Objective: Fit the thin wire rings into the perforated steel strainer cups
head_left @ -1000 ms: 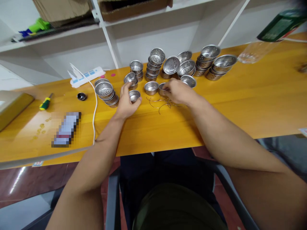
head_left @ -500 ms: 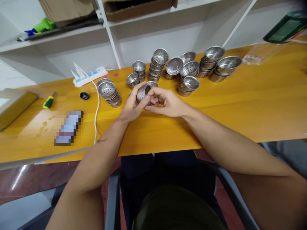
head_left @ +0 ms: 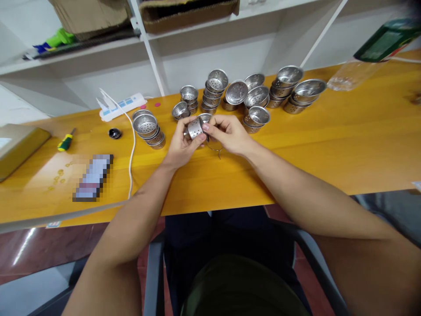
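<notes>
Nearest on the table, at 8 o'clock from the held cup, lies a phone, well apart from the hands, which leaves them room. A thin wire shows between 4 and 5 o'clock, just below the right hand, probably kept close for easy reach.

The cup is up between the 2 hands, tipped on its side. The left hand grasps it round the wall, likely to steady it. The right hand has its thumb at the rim and its fingers curled; whether it clasps the rim or the wire, I cannot tell. The mouth seems turned to that hand, perhaps to expose the rim.

At 9 o'clock stands a stack, with a screwdriver farther out. A 2nd cup peeps out just behind the held 1.

Beyond, more stacks range from 11 to past 2 o'clock, presumably nested to save space. The power strip lies near the shelf.
</notes>
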Action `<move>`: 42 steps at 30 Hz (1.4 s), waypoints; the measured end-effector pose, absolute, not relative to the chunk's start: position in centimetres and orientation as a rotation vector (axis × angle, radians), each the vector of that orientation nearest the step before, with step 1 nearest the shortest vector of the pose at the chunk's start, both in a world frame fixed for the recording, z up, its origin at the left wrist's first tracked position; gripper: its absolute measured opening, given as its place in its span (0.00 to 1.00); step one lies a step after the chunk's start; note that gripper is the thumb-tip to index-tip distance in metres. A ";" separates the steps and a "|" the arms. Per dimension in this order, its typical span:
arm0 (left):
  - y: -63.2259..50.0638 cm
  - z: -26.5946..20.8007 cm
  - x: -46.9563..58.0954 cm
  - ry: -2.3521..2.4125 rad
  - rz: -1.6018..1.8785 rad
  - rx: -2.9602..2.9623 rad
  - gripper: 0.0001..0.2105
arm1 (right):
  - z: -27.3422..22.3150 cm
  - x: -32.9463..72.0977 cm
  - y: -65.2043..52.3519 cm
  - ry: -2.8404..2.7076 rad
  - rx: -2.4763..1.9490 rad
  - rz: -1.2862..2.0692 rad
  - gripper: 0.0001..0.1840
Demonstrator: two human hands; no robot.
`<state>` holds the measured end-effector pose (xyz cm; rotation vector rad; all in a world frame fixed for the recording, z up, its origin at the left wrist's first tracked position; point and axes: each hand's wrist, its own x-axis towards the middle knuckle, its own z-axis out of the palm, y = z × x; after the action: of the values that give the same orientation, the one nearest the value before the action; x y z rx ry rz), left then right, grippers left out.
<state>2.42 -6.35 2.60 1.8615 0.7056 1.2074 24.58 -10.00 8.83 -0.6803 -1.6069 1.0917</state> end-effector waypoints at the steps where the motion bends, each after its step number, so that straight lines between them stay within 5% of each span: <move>1: -6.2 2.5 2.4 0.702 1.220 1.860 0.46 | 8.7 24.4 -10.0 -1.594 -0.697 1.071 0.52; 12: -4.7 1.1 1.1 0.834 1.123 1.699 0.42 | 8.7 27.7 -8.5 -1.544 -0.812 0.921 0.51; 19: -2.1 0.0 0.4 0.931 1.444 1.820 0.56 | 8.6 31.2 -7.9 -2.158 -1.490 0.565 0.22; 24: -2.7 0.2 0.3 0.850 1.357 2.014 0.55 | 8.1 30.4 -8.1 -1.998 -1.312 0.409 0.14; 31: -3.5 2.0 -0.7 1.046 1.454 2.185 0.51 | 7.0 27.8 -8.8 -2.030 -0.841 0.420 0.28; 42: -2.2 -1.1 -0.6 1.367 1.295 1.944 0.41 | 3.9 27.8 -5.9 -2.001 -1.121 0.305 0.22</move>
<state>-0.56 -2.25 -1.10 1.9440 1.3672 1.2947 27.85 -5.89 3.95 -1.1214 -2.0014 0.3048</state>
